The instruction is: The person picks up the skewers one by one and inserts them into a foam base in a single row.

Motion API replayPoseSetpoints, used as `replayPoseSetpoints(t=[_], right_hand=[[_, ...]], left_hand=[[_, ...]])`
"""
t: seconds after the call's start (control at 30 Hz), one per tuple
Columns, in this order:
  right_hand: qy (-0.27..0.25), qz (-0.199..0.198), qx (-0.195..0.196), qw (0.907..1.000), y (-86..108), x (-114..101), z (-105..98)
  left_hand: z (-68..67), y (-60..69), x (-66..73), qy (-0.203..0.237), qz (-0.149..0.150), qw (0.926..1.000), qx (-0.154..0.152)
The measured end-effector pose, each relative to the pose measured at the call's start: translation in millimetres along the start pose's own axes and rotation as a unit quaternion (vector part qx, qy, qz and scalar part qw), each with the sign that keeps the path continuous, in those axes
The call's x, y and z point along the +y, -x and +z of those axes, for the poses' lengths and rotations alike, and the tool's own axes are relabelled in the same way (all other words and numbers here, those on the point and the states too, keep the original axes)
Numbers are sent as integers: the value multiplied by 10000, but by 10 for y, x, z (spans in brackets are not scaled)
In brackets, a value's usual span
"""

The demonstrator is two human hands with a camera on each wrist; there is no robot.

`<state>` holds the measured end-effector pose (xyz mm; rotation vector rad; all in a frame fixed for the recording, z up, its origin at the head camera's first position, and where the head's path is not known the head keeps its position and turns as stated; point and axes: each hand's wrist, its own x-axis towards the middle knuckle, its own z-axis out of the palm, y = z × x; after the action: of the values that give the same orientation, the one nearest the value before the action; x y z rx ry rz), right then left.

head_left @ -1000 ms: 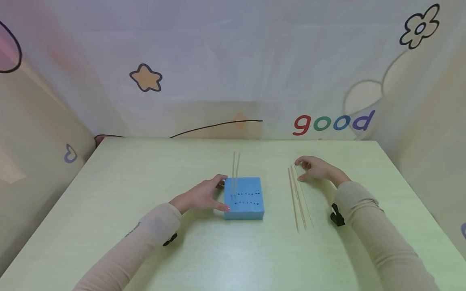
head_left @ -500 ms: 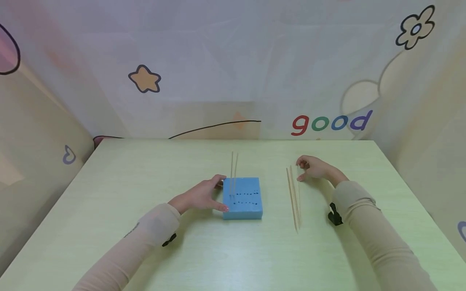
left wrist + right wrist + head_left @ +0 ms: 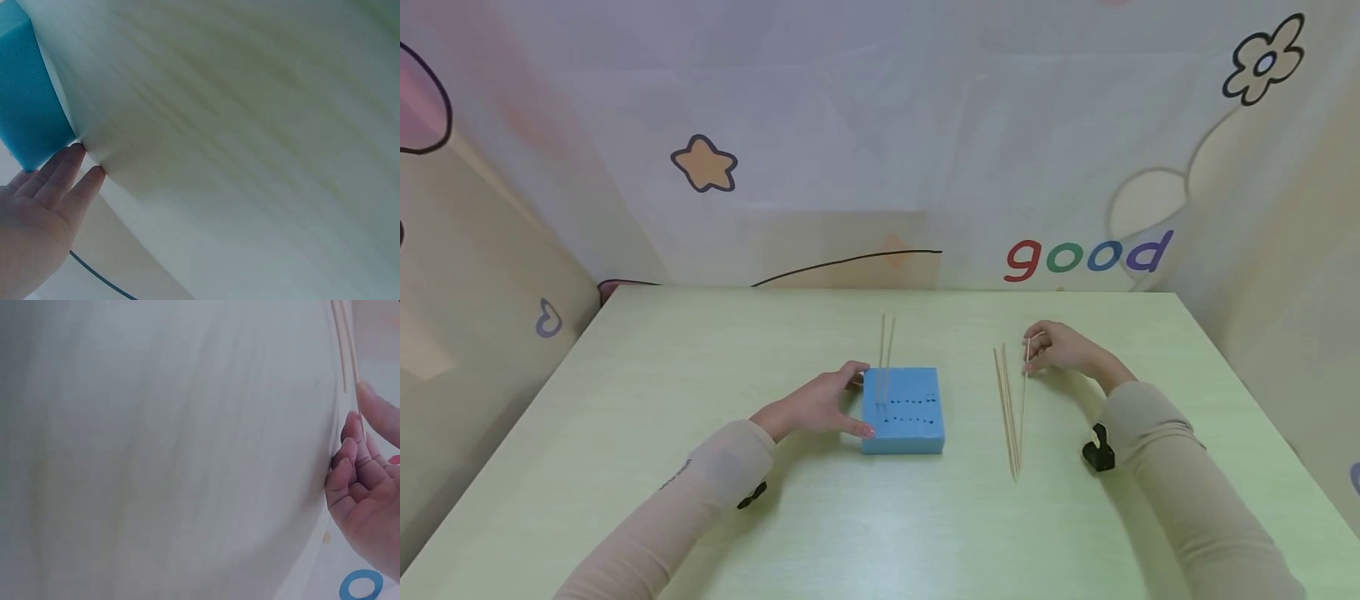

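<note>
My left hand (image 3: 816, 403) holds the left side of a blue foam block (image 3: 917, 385), thumb near the front left and fingers at the back corner. In the left wrist view, its fingers reach out against the block (image 3: 34, 94). Rows of small dark holes run across the block's top. Two thin wooden skewers (image 3: 882, 350) stand upright in it near the left. At the right, my right hand (image 3: 1063, 348) pinches the far end of one wooden skewer (image 3: 1024, 408) between thumb and forefinger; the right wrist view shows this pinch too. Several more skewers (image 3: 1005, 408) lie just left of it.
A pale wooden table (image 3: 737, 333) carries everything. Behind it hangs a printed cloth backdrop (image 3: 850, 125), which continues along both sides.
My right hand has taken one skewer and drawn it slightly right, apart from the others, which now lie closer together. My left hand and the foam block have stayed in place.
</note>
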<state>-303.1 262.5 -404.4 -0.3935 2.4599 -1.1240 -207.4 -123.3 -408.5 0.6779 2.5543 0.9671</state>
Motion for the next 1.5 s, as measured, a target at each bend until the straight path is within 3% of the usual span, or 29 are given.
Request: replayPoseSetpoints(t=[0.2,0.5,0.83,1.17,1.5], right_hand=[[-773,-110,202,9967,103,-7,-40],[-1745,-595,910,9786,247,-131,-106],[-1881,-1087,1379,9663,403,-385,-102],[-2529,-1731,1500,9400,529,-692,-24],[-2084,-1923,1836,9412,655,-936,74]], left_hand=[[-4,0,27,-6,-9,10000,-5],[-17,-12,13,-38,-22,10000,-25],[-25,11,24,14,16,10000,-28],[-21,18,34,4,11,10000,-25],[-24,29,43,-38,-8,10000,-5]])
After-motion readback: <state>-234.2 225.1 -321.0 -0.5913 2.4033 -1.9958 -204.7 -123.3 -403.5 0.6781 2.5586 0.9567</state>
